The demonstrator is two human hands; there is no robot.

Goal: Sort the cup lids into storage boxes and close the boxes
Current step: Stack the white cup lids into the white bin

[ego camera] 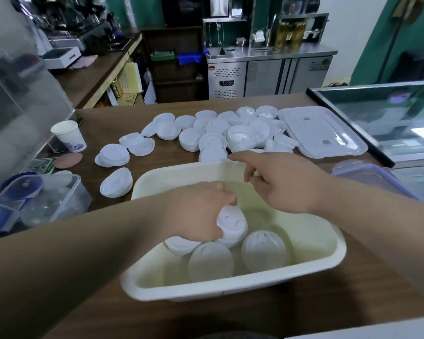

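Note:
A cream storage box (pixel 328 255) stands open in front of me on the wooden counter. Inside it, my left hand (pixel 196 214) grips a stack of white cup lids (pixel 231 226) at the box's left side. More lid stacks (pixel 209 260) lie beside it on the box floor. My right hand (pixel 279 184) hovers over the box's far rim, forefinger stretched out, other fingers loosely curled, holding nothing. Several loose white lids (pixel 213 133) are heaped on the counter beyond the box. The box's clear flat cover (pixel 321 133) lies at the far right.
A paper cup (pixel 70 135) stands at the left. A clear container (pixel 59 199) with a blue-lidded item sits at the near left. A second box with a blue-rimmed lid (pixel 370 174) is at the right, beside a glass display case (pixel 387 116).

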